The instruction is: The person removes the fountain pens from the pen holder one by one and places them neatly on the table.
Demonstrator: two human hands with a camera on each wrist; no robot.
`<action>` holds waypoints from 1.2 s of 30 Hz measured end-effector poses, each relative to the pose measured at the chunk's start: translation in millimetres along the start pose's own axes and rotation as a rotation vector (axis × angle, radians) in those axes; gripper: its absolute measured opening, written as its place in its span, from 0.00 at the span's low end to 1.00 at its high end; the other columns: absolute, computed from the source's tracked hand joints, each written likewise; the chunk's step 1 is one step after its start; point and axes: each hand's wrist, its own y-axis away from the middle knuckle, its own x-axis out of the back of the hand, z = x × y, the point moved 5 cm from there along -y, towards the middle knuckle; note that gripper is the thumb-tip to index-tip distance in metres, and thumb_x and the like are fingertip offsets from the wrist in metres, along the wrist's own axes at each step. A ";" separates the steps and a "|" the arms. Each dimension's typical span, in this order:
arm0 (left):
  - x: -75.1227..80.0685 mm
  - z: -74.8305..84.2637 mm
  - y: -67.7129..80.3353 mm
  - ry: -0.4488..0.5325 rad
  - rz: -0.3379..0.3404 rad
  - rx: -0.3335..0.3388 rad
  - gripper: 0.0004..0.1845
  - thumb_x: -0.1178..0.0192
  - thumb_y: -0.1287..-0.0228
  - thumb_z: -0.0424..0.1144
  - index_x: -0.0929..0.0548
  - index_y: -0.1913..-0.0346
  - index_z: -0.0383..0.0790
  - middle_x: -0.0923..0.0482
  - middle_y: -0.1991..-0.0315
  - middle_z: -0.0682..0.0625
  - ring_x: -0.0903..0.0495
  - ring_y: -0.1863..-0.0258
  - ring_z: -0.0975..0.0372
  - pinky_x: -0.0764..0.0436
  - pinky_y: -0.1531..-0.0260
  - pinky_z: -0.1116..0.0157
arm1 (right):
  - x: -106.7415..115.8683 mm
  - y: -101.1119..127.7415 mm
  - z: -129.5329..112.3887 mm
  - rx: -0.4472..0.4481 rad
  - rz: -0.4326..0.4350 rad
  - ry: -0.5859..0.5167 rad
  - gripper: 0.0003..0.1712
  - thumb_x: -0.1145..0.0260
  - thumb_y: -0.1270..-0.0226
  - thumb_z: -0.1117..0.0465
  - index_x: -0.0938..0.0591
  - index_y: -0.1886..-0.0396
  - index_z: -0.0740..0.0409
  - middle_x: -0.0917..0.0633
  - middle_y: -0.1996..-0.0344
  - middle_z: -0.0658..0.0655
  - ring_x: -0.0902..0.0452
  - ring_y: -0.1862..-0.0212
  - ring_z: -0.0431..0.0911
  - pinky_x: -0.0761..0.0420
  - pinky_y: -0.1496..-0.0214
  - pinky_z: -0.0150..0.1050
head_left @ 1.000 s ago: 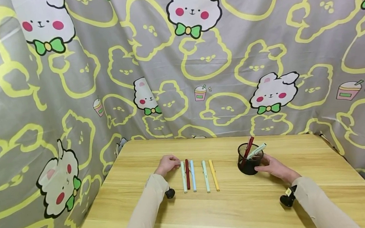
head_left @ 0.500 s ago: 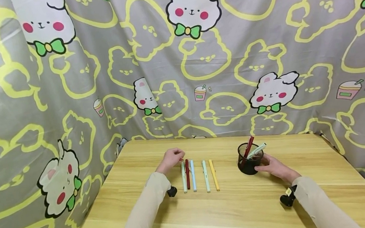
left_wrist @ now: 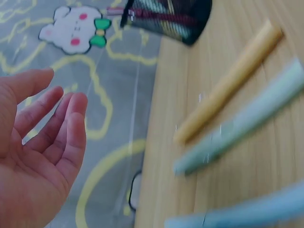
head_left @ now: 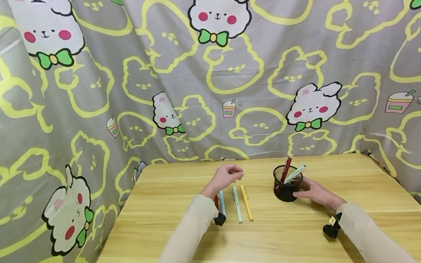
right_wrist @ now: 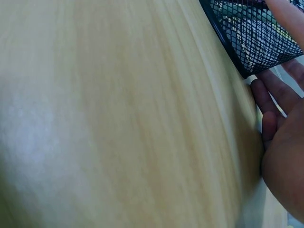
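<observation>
The left grip (head_left: 225,178) is hovering left of the cup (head_left: 286,193), holding nothing, its fingers loosely bent and well apart from the pens. The right grip (head_left: 316,192) is holding the cup, thumb on its near side and fingers reaching behind the mesh; that hold is probably serving best by steadying without squeezing or tipping. On the tabletop (head_left: 282,243), the yellow pen (head_left: 246,204) is lying nearest the cup on its left, the green pen (head_left: 237,207) just beyond, with the blue pen (head_left: 222,201) and a red pen (head_left: 216,200) lying farthest left, partly covered by the arm. For a clean pick, pinching one barrel across its middle would likely be working best, since careless fingers could be rolling a neighbour. Inside the cup, another red pen (head_left: 287,168) and another green pen (head_left: 296,173) are leaning at different tilts, so a jolt could be shifting them.
</observation>
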 end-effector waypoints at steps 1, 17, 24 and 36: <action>-5.1 1.6 -1.5 0.008 -0.007 -0.005 0.10 0.41 0.33 0.39 0.18 0.53 0.38 0.20 0.58 0.40 0.21 0.56 0.48 0.23 0.54 0.50 | 0.0 0.1 -0.2 0.001 0.001 -0.004 0.38 0.33 0.36 0.56 0.38 0.32 0.65 0.34 0.36 0.69 0.44 0.33 0.64 0.36 0.38 0.51; -75.5 27.4 -23.4 0.053 -0.088 -0.106 0.13 0.39 0.35 0.39 0.18 0.53 0.34 0.19 0.65 0.55 0.20 0.67 0.66 0.19 0.63 0.65 | -2.2 0.5 -4.5 0.014 0.003 0.002 0.37 0.33 0.37 0.57 0.37 0.33 0.66 0.32 0.37 0.70 0.43 0.34 0.64 0.37 0.38 0.49; -89.8 25.8 -24.8 0.054 -0.094 -0.085 0.07 0.39 0.35 0.38 0.16 0.58 0.39 0.20 0.67 0.56 0.22 0.69 0.68 0.21 0.67 0.69 | -1.5 -1.0 -5.8 0.014 0.006 0.021 0.36 0.34 0.36 0.57 0.37 0.33 0.66 0.30 0.39 0.69 0.40 0.36 0.64 0.32 0.42 0.44; -87.6 22.4 -28.6 0.062 -0.064 -0.076 0.10 0.41 0.34 0.36 0.17 0.55 0.33 0.19 0.68 0.53 0.20 0.59 0.47 0.22 0.70 0.70 | -2.3 -2.0 -3.5 0.032 0.019 -0.006 0.36 0.32 0.38 0.59 0.36 0.34 0.67 0.30 0.39 0.70 0.40 0.35 0.63 0.32 0.44 0.32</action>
